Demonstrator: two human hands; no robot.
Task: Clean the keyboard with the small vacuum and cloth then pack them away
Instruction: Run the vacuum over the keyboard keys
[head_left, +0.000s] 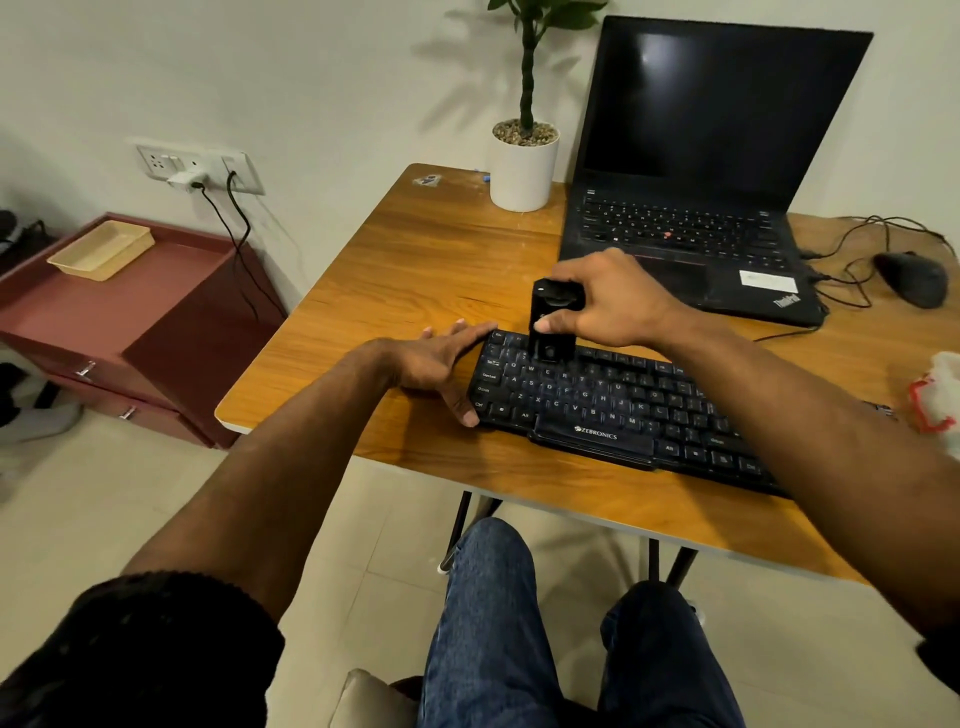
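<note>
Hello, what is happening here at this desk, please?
A person sits at a wooden table cleaning a black keyboard. The right hand grips a small black vacuum, held upright on the upper left keys. The left hand lies flat against the keyboard's left edge, steadying it. An open laptop stands behind.

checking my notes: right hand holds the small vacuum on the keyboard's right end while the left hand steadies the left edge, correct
Not quite. The head view shows the right hand holding the small vacuum on the keyboard's left end, near its top-left keys, not the right end. The left hand does steady the left edge.
</note>
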